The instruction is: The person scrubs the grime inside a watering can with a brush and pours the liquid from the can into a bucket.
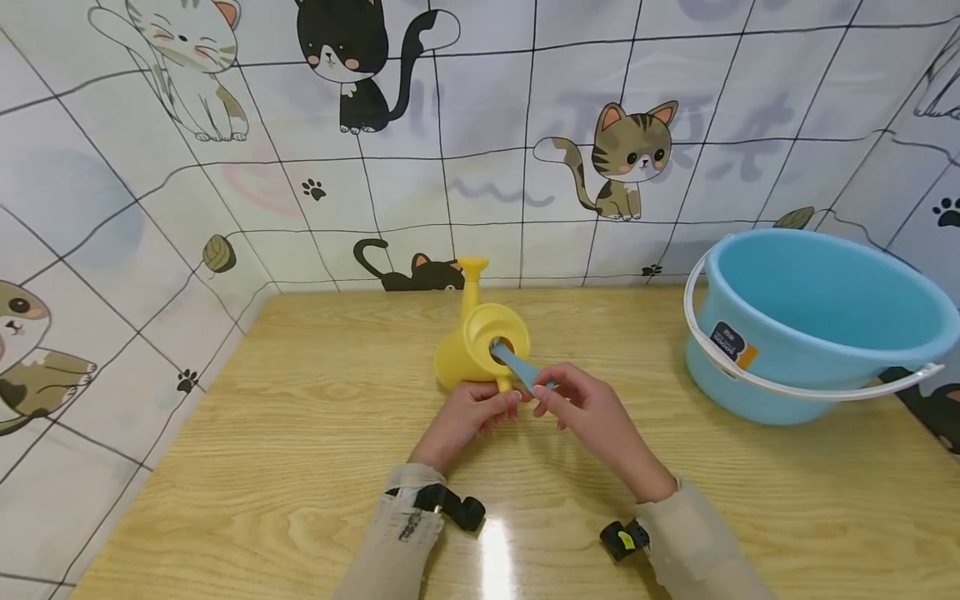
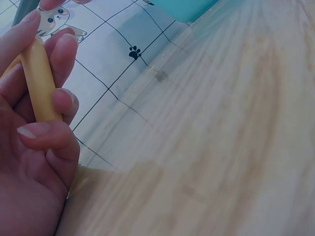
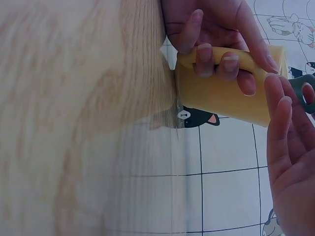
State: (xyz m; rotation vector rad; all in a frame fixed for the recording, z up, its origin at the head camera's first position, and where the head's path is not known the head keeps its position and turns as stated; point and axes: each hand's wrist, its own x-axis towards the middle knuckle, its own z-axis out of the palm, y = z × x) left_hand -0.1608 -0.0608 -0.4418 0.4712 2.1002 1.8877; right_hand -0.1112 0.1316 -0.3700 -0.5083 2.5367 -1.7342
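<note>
A yellow toy watering can (image 1: 456, 357) stands on the table with its spout pointing towards the wall. My left hand (image 1: 480, 407) grips its handle, and in the left wrist view the fingers curl round the yellow handle (image 2: 38, 83). Between the thumb and fingers of my right hand (image 1: 581, 410) is a slim blue tool (image 1: 519, 365), tilted into the can's round top opening. The tool's far end is hidden inside the can. In the right wrist view, the can's body (image 3: 221, 96) rises behind the left fingers, with my right hand (image 3: 295, 147) close beside them.
A large light-blue bucket (image 1: 795, 362) with a white carrying handle (image 1: 720, 358) stands to the right on the wooden table (image 1: 322, 450). A wall covering (image 1: 487, 108) printed with cats and grid lines rises behind and along both sides.
</note>
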